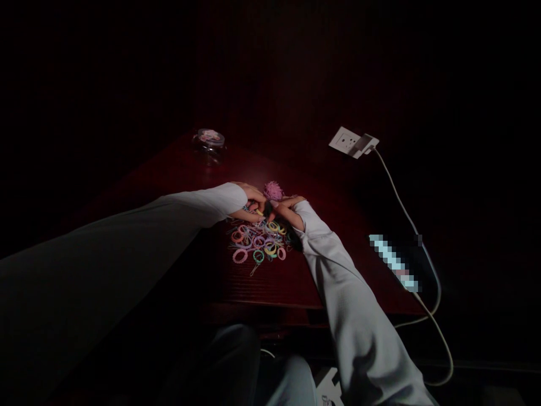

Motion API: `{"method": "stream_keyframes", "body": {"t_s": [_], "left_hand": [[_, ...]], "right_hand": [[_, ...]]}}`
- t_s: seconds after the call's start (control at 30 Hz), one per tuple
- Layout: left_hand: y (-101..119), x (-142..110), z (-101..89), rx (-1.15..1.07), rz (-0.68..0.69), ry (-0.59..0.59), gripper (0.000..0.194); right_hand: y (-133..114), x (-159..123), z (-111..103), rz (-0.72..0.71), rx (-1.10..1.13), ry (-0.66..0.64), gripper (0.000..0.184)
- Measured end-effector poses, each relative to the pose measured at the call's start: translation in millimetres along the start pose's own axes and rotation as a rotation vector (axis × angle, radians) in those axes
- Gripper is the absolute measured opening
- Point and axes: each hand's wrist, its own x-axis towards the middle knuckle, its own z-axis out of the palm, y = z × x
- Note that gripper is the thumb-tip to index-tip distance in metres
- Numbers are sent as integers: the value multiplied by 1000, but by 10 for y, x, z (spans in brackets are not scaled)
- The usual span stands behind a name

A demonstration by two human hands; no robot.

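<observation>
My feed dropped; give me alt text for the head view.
Left hand and right hand close together over a pile of colourful bands on a dark red table, beside a pink bundle. Lidded jar farther back, left.

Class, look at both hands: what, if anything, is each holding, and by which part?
The left hand and right hand are close together at the pile of hair bands, but any grip is too small and dark to tell.
</observation>
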Motion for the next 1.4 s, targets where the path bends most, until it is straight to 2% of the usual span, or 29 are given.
{"method": "stream_keyframes", "body": {"t_s": [0.2, 0.43, 0.57, 0.7, 0.93, 1.17, 1.4], "left_hand": [[25, -9, 17, -14, -19, 41, 27], [51, -11, 3, 2, -46, 66, 25], [95, -31, -15, 0, -98, 103, 22], [110, -20, -26, -34, -135, 143, 28], [93, 2, -40, -40, -104, 159, 28], [121, -7, -47, -17, -103, 162, 26], [134, 3, -35, -52, -107, 176, 26]], "right_hand": [[27, 7, 7, 17, 59, -21, 58], [-8, -5, 18, 27, 130, -54, 61], [-10, -3, 28, 50, 138, -84, 53], [10, 5, 46, -9, 124, -130, 44], [-28, -37, 33, -129, -31, -268, 31], [-12, -38, 91, -103, 2, -272, 29], [-22, -53, 98, -22, 136, -183, 29]]}}
